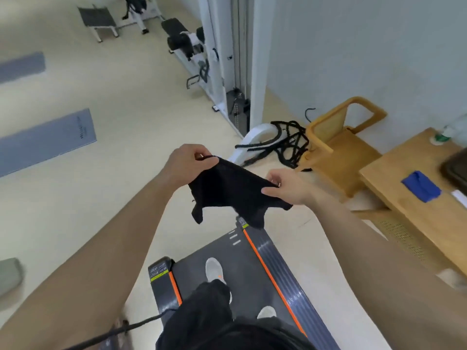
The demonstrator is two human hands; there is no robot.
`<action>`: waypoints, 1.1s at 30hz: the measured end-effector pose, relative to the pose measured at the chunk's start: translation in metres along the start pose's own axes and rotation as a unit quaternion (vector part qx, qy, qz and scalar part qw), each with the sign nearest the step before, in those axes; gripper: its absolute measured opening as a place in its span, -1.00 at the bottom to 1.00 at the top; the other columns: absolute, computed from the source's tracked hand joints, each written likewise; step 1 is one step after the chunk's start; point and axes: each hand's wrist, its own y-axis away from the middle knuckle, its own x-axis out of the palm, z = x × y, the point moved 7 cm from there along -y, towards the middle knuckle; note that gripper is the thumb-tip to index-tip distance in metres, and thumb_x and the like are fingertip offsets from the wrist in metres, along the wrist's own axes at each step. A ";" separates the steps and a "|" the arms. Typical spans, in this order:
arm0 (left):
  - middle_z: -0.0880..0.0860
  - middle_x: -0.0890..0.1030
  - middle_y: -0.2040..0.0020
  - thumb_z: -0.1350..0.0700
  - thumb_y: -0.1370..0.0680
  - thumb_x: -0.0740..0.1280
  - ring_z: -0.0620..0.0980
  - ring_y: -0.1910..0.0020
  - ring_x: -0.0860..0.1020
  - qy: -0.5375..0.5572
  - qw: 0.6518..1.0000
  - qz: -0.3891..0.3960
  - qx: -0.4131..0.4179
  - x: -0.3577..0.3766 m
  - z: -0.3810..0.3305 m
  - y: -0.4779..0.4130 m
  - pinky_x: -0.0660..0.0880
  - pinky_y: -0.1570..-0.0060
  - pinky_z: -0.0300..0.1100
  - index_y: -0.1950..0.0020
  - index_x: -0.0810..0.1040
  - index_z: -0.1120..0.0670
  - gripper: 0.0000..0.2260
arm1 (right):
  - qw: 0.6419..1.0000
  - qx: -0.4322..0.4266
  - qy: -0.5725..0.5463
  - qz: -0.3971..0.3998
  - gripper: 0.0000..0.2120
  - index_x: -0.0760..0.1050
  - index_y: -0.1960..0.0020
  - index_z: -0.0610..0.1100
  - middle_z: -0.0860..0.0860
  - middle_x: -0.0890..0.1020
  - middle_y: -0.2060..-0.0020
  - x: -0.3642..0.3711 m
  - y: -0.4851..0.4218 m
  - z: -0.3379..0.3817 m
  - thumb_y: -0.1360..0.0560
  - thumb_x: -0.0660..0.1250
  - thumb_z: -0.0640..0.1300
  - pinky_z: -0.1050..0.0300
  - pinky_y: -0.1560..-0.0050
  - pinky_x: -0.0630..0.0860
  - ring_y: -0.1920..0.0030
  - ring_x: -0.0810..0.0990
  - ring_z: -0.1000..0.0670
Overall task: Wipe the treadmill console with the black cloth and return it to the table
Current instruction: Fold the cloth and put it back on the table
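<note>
The black cloth (pixel 227 193) hangs stretched in the air between both hands, above the treadmill belt (pixel 227 263). My left hand (pixel 187 165) pinches its upper left corner. My right hand (pixel 288 186) pinches its right edge. I stand on the dark treadmill deck with orange side stripes, feet in grey shoes. The treadmill console is out of view. The wooden table (pixel 409 198) stands to the right, beyond my right forearm.
A blue cloth (pixel 420 185) lies on the table. A wooden chair (pixel 336 145) sits beside it, with black ropes (pixel 288 142) on the floor near a white machine base. Gym machines stand at the back. Grey mats (pixel 48 137) lie on the left floor.
</note>
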 end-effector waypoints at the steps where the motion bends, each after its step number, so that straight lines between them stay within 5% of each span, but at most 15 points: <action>1: -0.06 0.65 0.18 -0.06 -0.52 0.41 -0.05 0.12 0.59 -0.004 1.000 -0.021 -0.012 -0.016 0.018 -0.008 0.51 0.15 -0.15 0.16 0.65 -0.05 -0.88 | 1.000 -0.001 -0.005 0.022 -0.86 0.48 0.13 -0.12 -0.08 0.58 0.25 0.007 -0.021 0.007 -0.53 0.43 -0.14 0.10 0.45 0.49 0.41 0.58 -0.06; 5: -0.05 0.64 0.13 -0.07 -0.54 0.39 0.01 0.08 0.59 -0.033 0.994 -0.091 -0.048 -0.069 0.086 -0.054 0.54 0.06 -0.05 0.12 0.63 -0.04 -0.87 | 0.999 0.027 0.030 0.012 -0.81 0.45 0.19 -0.07 -0.01 0.58 0.25 0.023 -0.108 0.042 -0.52 0.44 -0.09 0.05 0.24 0.54 0.24 0.59 -0.08; 9: -0.10 0.56 0.15 -0.13 -0.56 0.35 -0.02 0.13 0.55 -0.033 0.989 -0.106 -0.103 -0.112 0.149 -0.108 0.40 0.21 -0.12 0.06 0.57 -0.03 -0.81 | 0.989 0.103 -0.106 -0.030 -0.58 0.23 0.28 -0.09 -0.11 0.42 0.33 0.045 -0.190 0.085 -0.54 0.42 0.02 0.09 0.36 0.45 0.42 0.45 -0.07; 14: -0.02 0.64 0.13 -0.10 -0.55 0.41 -0.01 0.14 0.60 0.137 0.980 -0.027 -0.141 -0.121 0.184 -0.176 0.51 0.17 -0.10 0.05 0.60 0.06 -0.77 | 0.952 0.082 -0.293 0.030 -0.59 0.29 0.31 -0.08 -0.06 0.51 0.34 0.083 -0.273 0.163 -0.52 0.46 0.03 0.17 0.42 0.38 0.44 0.45 0.00; 20: 0.12 0.69 0.01 0.18 -0.59 0.39 0.05 0.04 0.66 0.321 0.933 0.044 -0.158 -0.119 0.190 -0.261 0.65 -0.01 -0.09 -0.18 0.62 0.18 -0.81 | 0.944 0.058 -0.319 0.064 -0.74 0.51 0.14 -0.11 -0.04 0.66 0.25 0.104 -0.365 0.201 -0.58 0.37 0.06 0.16 0.33 0.46 0.38 0.54 0.03; 25: 0.24 0.67 -0.15 0.31 -0.56 0.37 0.15 -0.14 0.65 0.303 0.942 0.031 -0.142 -0.117 0.218 -0.363 0.63 0.10 -0.26 -0.21 0.62 0.21 -0.77 | 0.947 0.025 -0.317 0.046 -0.81 0.61 0.12 -0.14 -0.05 0.72 0.20 0.095 -0.462 0.182 -0.60 0.36 -0.06 0.18 0.31 0.52 0.32 0.57 0.03; 29: 0.19 0.67 -0.04 0.27 -0.56 0.38 -0.02 0.05 0.63 0.256 0.957 0.077 -0.108 -0.078 0.232 -0.465 0.60 0.17 -0.33 -0.21 0.64 0.16 -0.77 | 0.957 0.021 -0.290 0.004 -0.78 0.67 0.11 -0.11 -0.01 0.75 0.21 0.078 -0.552 0.131 -0.60 0.36 -0.02 0.21 0.27 0.53 0.33 0.58 0.09; 33: 0.08 0.68 -0.05 0.30 -0.51 0.42 -0.04 -0.03 0.63 0.240 0.958 0.146 -0.059 -0.029 0.222 -0.562 0.58 0.00 -0.24 -0.19 0.65 0.10 -0.73 | 0.953 0.046 -0.293 -0.056 -0.74 0.67 0.14 -0.10 0.04 0.72 0.26 0.045 -0.621 0.073 -0.61 0.32 -0.01 0.19 0.27 0.47 0.36 0.51 0.10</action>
